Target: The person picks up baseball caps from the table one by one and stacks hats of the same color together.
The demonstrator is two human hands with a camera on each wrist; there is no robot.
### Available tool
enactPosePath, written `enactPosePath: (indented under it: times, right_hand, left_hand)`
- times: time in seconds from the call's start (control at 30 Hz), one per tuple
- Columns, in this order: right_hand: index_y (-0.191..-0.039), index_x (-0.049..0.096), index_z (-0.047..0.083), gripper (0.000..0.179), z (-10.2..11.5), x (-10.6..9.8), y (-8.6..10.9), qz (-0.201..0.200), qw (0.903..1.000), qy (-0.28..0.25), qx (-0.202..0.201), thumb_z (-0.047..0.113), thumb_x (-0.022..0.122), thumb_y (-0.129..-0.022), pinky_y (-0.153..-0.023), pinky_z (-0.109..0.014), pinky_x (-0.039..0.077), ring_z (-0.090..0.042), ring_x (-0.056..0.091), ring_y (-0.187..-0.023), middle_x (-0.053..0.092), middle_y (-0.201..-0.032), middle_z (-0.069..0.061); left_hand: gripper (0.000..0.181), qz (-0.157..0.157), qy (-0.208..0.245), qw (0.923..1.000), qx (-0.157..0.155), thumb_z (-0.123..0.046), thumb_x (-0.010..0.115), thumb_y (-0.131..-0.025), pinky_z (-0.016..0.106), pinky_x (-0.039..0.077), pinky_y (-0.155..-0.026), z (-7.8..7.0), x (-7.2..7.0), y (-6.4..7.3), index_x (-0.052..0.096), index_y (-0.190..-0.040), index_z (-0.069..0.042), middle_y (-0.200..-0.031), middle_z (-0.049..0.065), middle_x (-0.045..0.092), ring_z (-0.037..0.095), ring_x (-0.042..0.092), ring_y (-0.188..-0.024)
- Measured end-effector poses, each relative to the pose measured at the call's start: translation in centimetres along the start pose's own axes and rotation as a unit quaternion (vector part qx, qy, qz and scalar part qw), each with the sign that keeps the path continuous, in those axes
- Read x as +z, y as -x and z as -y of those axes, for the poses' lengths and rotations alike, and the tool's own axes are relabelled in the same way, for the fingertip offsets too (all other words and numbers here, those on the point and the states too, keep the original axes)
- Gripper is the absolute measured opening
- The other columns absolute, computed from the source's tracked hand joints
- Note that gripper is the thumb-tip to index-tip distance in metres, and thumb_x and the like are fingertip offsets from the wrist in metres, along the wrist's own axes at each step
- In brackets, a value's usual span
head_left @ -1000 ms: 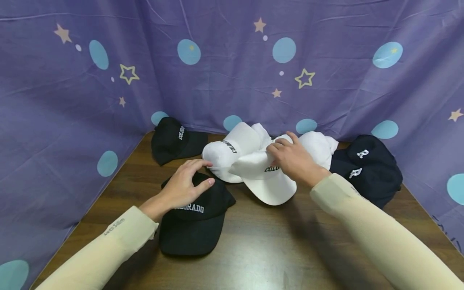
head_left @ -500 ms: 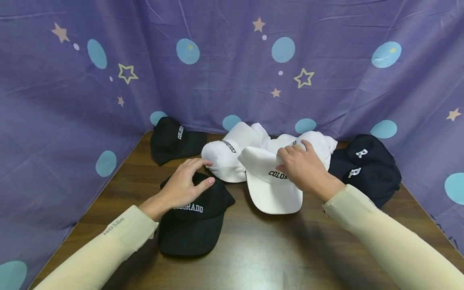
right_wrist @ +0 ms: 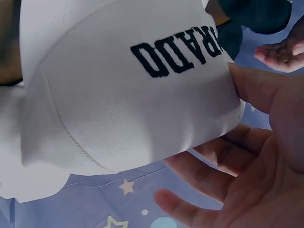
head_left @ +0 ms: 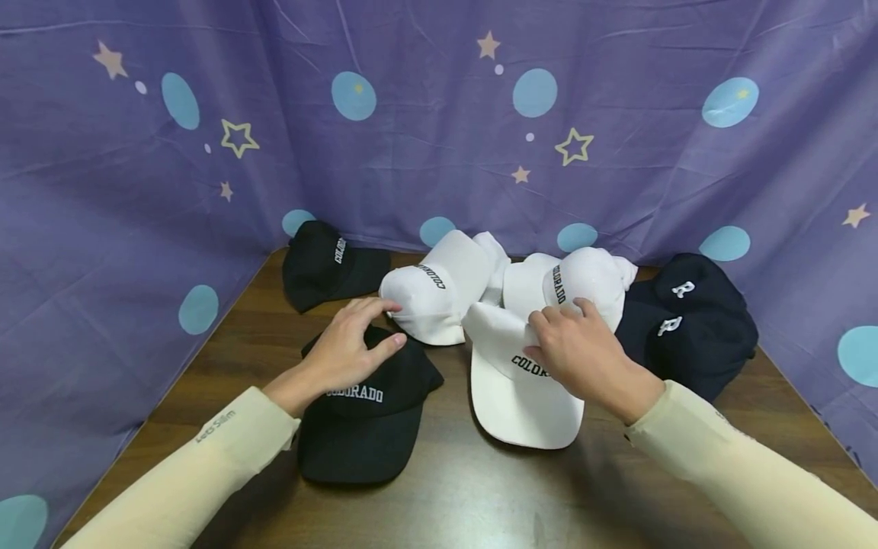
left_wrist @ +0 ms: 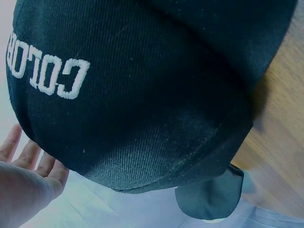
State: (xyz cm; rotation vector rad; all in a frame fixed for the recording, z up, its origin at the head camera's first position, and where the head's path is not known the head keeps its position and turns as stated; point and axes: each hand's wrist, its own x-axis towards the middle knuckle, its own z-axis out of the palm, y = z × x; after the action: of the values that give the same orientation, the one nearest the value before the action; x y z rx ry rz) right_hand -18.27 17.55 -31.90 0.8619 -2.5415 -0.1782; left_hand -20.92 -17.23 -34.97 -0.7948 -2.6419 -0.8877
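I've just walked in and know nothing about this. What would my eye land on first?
Probably the white cap near the middle of the head view, gripped at its crown by the right hand. To its left, the left hand lies over a black cap. Behind everything hangs a purple curtain.

A purple curtain (head_left: pixel 439 145), printed with light-blue ovals (head_left: pixel 535 93), peach stars (head_left: pixel 488 45), yellow outlined stars (head_left: pixel 574 146) and small white dots (head_left: pixel 499 69), hangs creased behind and along both sides of a brown wood-grain table (head_left: pixel 466 488), whose near part gleams with reflected light.
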Motion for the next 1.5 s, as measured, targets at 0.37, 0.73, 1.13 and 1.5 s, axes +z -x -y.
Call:
enactPosePath:
  times: [0.37,0.73,1.13,1.5]
  right_hand:
    - [-0.085,0.058,0.007,0.036,1.6,0.0,1.1,-0.003,0.9997,0.006,-0.024,0.032,0.083,-0.084,-0.080,-0.049,0.045,-0.028,0.066,-0.075,0.057,-0.076,-0.004]
    - [-0.087,0.058,0.009,0.036,2.0,1.6,1.7,0.003,0.9995,-0.026,-0.017,0.034,0.083,-0.084,-0.079,-0.047,0.046,-0.027,0.065,-0.080,0.058,-0.080,-0.002]
    - [-0.092,0.057,0.010,0.036,1.7,3.1,1.7,-0.005,0.9985,-0.054,-0.011,0.037,0.081,-0.088,-0.074,-0.045,0.048,-0.028,0.064,-0.081,0.060,-0.085,-0.004]
    - [-0.095,0.057,0.009,0.035,1.7,3.4,1.4,-0.012,0.9970,-0.076,0.001,0.034,0.081,-0.088,-0.071,-0.044,0.047,-0.030,0.063,-0.081,0.059,-0.086,-0.004]
  left_hand:
    - [0.050,0.003,0.000,1.0000,-0.003,-0.033,0.069,-0.096,0.057,0.034,-0.114,-0.3,0.2,-0.1,0.061,-0.138,-0.007,-0.141,0.013,0.059,0.034,0.048,-0.135]
    - [0.050,0.021,-0.010,0.9997,0.008,-0.037,0.068,-0.096,0.054,0.036,-0.112,-1.5,0.8,-0.1,0.061,-0.136,-0.007,-0.137,0.011,0.060,0.031,0.050,-0.131]
    - [0.049,0.024,-0.011,0.9996,0.005,-0.038,0.068,-0.096,0.052,0.037,-0.111,-1.6,1.2,-0.3,0.061,-0.135,-0.009,-0.137,0.008,0.060,0.029,0.050,-0.130]
    - [0.050,0.024,-0.015,0.9996,0.003,-0.039,0.067,-0.096,0.053,0.037,-0.111,-1.7,1.3,-0.2,0.061,-0.135,-0.008,-0.137,0.009,0.060,0.030,0.050,-0.130]
